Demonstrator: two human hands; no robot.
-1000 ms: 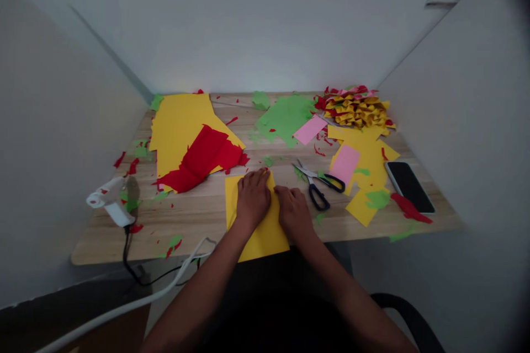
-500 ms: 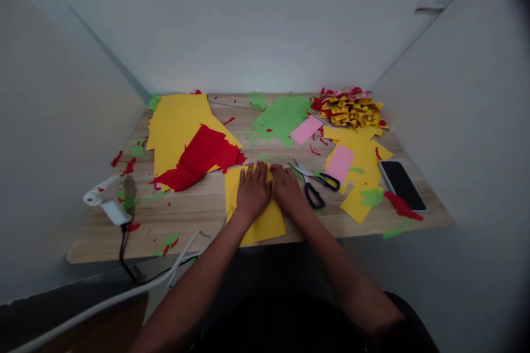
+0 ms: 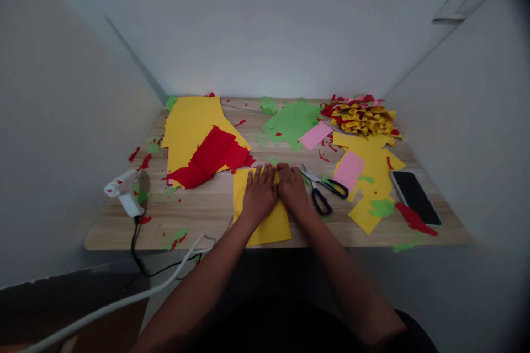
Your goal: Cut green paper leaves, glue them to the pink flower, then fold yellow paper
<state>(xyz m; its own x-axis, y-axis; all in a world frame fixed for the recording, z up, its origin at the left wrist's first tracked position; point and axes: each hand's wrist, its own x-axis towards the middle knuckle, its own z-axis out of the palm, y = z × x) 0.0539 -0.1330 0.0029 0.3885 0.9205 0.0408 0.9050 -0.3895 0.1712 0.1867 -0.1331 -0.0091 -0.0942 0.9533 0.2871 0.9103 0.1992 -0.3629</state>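
Note:
A yellow sheet (image 3: 271,229) lies at the table's front edge under both hands. My left hand (image 3: 260,194) presses flat on it with the fingers stretched out. Close beside it, my right hand (image 3: 290,185) rests at the sheet's upper right edge, its fingers curled together; what they hold, if anything, is hidden. Partly open scissors (image 3: 321,187) with dark handles lie just right of my right hand. Red paper (image 3: 213,154) lies over larger yellow sheets (image 3: 192,121) to the left.
A white glue-gun-like tool (image 3: 126,196) with a cable stands at the left. Green paper (image 3: 293,121), pink pieces (image 3: 350,170), a pile of folded yellow pieces (image 3: 364,118) and a phone (image 3: 415,197) lie on the wooden table (image 3: 194,209).
The camera view has shifted, so the table and everything on it appear further right. Both hands stay on the yellow sheet in nearly the same pose.

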